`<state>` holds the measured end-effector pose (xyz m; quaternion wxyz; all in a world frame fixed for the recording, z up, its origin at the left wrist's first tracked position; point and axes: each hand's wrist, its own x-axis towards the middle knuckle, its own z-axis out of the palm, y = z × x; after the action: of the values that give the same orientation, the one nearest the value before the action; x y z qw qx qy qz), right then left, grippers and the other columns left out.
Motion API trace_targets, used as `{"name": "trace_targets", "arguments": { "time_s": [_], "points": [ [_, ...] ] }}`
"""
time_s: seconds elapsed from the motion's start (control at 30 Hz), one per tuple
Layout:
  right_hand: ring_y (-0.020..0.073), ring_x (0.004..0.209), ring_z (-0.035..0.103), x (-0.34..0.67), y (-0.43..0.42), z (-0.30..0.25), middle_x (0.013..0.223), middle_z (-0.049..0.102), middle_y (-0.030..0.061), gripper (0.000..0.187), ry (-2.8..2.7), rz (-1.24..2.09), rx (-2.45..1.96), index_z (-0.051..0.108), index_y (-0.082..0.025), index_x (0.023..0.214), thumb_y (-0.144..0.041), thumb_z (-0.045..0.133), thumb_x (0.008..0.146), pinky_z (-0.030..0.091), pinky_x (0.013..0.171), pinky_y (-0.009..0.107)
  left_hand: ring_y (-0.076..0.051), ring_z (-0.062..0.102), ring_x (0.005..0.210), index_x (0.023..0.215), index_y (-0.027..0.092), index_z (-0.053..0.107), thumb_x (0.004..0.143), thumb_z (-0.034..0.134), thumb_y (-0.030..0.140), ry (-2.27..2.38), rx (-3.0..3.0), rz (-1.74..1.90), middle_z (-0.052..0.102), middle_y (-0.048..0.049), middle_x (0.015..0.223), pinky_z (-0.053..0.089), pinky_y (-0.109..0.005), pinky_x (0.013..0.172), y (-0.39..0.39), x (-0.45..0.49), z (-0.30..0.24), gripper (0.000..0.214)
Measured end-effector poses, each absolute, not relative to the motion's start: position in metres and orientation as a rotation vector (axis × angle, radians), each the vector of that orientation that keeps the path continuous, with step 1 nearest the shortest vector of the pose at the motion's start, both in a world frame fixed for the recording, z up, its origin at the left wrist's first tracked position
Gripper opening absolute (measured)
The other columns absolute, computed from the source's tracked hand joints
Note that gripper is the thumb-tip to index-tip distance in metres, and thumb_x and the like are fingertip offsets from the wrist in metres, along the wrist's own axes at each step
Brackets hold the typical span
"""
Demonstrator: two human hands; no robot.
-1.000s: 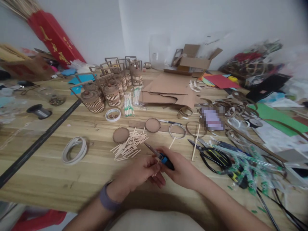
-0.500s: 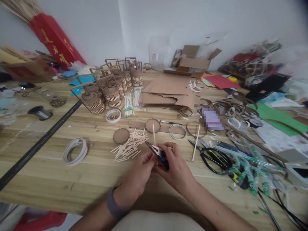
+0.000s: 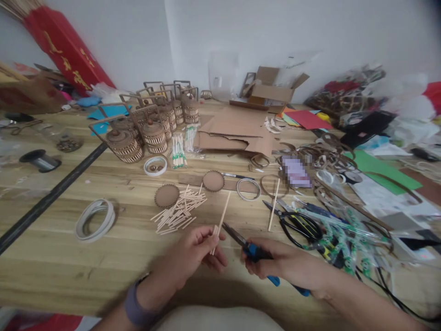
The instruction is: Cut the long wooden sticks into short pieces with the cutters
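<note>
My left hand (image 3: 195, 250) pinches wooden sticks (image 3: 225, 209), one long and slanting away from me, with shorter pieces beside it. In my right hand (image 3: 275, 259) are blue-handled pliers (image 3: 236, 235). Their jaws point up and left, with the tips close to the long stick; whether they touch it I cannot tell. Just beyond my left hand lies a loose pile of short cut sticks (image 3: 181, 210). Two round brown discs with notched rims lie by it, a nearer disc (image 3: 167, 196) and a farther disc (image 3: 213, 181). One single stick (image 3: 274, 204) lies to the right.
Black-handled scissors (image 3: 287, 225) and plastic wrappers (image 3: 347, 257) are on the right. White tape rings (image 3: 94, 220) lie at left. Several small handled baskets (image 3: 156, 138) stand at the back left, beside cardboard sheets (image 3: 234, 124). A dark strip (image 3: 51, 195) crosses the table's left side.
My hands have moved apart. The pliers, earlier upright between both hands, now sit in my right hand, lower and to the right. My left hand holds the sticks, the long one tilted rightward.
</note>
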<state>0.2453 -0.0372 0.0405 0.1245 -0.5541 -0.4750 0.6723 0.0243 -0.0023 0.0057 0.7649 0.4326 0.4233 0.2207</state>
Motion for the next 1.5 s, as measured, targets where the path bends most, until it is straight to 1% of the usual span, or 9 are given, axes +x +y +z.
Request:
{"name": "trace_targets", "arguments": {
  "time_s": [0.1, 0.2, 0.33, 0.5, 0.67, 1.0, 1.13, 1.4, 1.5],
  "points": [
    [0.0138, 0.070, 0.049, 0.236, -0.036, 0.040, 0.075, 0.055, -0.0030, 0.026, -1.326, 2.016, -1.625, 0.060, -0.021, 0.085, -0.028, 0.058, 0.060, 0.037, 0.063, 0.025, -0.013, 0.060, 0.050, 0.089, 0.015, 0.058, 0.072, 0.065, 0.064, 0.860, 0.926, 0.410, 0.066, -0.0017, 0.062, 0.045, -0.024, 0.053, -0.005, 0.029, 0.007, 0.053],
    [0.0136, 0.071, 0.048, 0.228, -0.032, 0.041, 0.076, 0.054, -0.0025, 0.025, -1.320, 2.025, -1.586, 0.058, -0.020, 0.082, -0.028, 0.057, 0.059, 0.036, 0.063, 0.025, -0.011, 0.058, 0.047, 0.085, 0.016, 0.057, 0.071, 0.065, 0.066, 0.811, 0.913, 0.367, 0.065, -0.0014, 0.062, 0.042, -0.023, 0.050, -0.007, 0.033, 0.006, 0.053],
    [0.0134, 0.069, 0.047, 0.223, -0.030, 0.044, 0.073, 0.054, -0.0032, 0.025, -1.277, 2.047, -1.567, 0.058, -0.022, 0.080, -0.027, 0.056, 0.056, 0.036, 0.061, 0.024, -0.012, 0.057, 0.047, 0.087, 0.016, 0.057, 0.070, 0.067, 0.065, 0.802, 0.899, 0.385, 0.063, -0.0006, 0.060, 0.042, -0.023, 0.049, -0.009, 0.033, 0.004, 0.053],
    [0.0134, 0.070, 0.048, 0.223, -0.030, 0.047, 0.073, 0.055, -0.0033, 0.025, -1.216, 2.087, -1.509, 0.058, -0.021, 0.078, -0.024, 0.058, 0.053, 0.037, 0.059, 0.022, -0.012, 0.056, 0.049, 0.083, 0.015, 0.059, 0.073, 0.066, 0.062, 0.755, 0.914, 0.386, 0.063, -0.0014, 0.061, 0.043, -0.024, 0.049, -0.009, 0.032, 0.005, 0.049],
    [0.0120, 0.068, 0.046, 0.223, -0.031, 0.048, 0.070, 0.053, -0.0042, 0.024, -1.225, 2.083, -1.484, 0.058, -0.020, 0.078, -0.023, 0.058, 0.055, 0.035, 0.059, 0.021, -0.011, 0.056, 0.048, 0.083, 0.015, 0.059, 0.073, 0.067, 0.062, 0.756, 0.919, 0.377, 0.064, -0.0017, 0.061, 0.043, -0.023, 0.048, -0.009, 0.032, 0.007, 0.048],
    [0.0135, 0.068, 0.048, 0.222, -0.032, 0.047, 0.071, 0.054, -0.0036, 0.024, -1.237, 2.101, -1.468, 0.056, -0.020, 0.079, -0.025, 0.058, 0.055, 0.037, 0.061, 0.024, -0.010, 0.054, 0.047, 0.077, 0.015, 0.061, 0.071, 0.065, 0.067, 0.744, 0.948, 0.362, 0.064, -0.0022, 0.063, 0.041, -0.022, 0.047, -0.011, 0.033, 0.011, 0.052],
    [0.0130, 0.064, 0.047, 0.219, -0.034, 0.040, 0.068, 0.051, -0.0044, 0.021, -1.295, 2.019, -1.499, 0.054, -0.020, 0.076, -0.025, 0.056, 0.056, 0.037, 0.058, 0.024, -0.009, 0.052, 0.043, 0.075, 0.015, 0.061, 0.071, 0.063, 0.069, 0.756, 0.968, 0.357, 0.061, -0.0006, 0.057, 0.038, -0.021, 0.045, -0.011, 0.033, 0.010, 0.054],
    [0.0104, 0.055, 0.040, 0.220, -0.041, 0.023, 0.061, 0.044, -0.0071, 0.021, -1.441, 1.848, -1.565, 0.054, -0.019, 0.079, -0.019, 0.051, 0.058, 0.031, 0.050, 0.022, -0.010, 0.049, 0.044, 0.080, 0.016, 0.058, 0.073, 0.058, 0.072, 0.779, 1.030, 0.329, 0.056, 0.0014, 0.055, 0.036, -0.022, 0.045, -0.011, 0.033, 0.005, 0.056],
    [0.0115, 0.057, 0.042, 0.221, -0.041, 0.022, 0.062, 0.046, -0.0061, 0.021, -1.452, 1.844, -1.584, 0.054, -0.018, 0.079, -0.021, 0.051, 0.059, 0.033, 0.052, 0.024, -0.010, 0.050, 0.044, 0.084, 0.018, 0.054, 0.075, 0.055, 0.072, 0.803, 1.078, 0.305, 0.057, 0.0024, 0.056, 0.037, -0.022, 0.046, -0.011, 0.032, 0.004, 0.055]
  ]
}}
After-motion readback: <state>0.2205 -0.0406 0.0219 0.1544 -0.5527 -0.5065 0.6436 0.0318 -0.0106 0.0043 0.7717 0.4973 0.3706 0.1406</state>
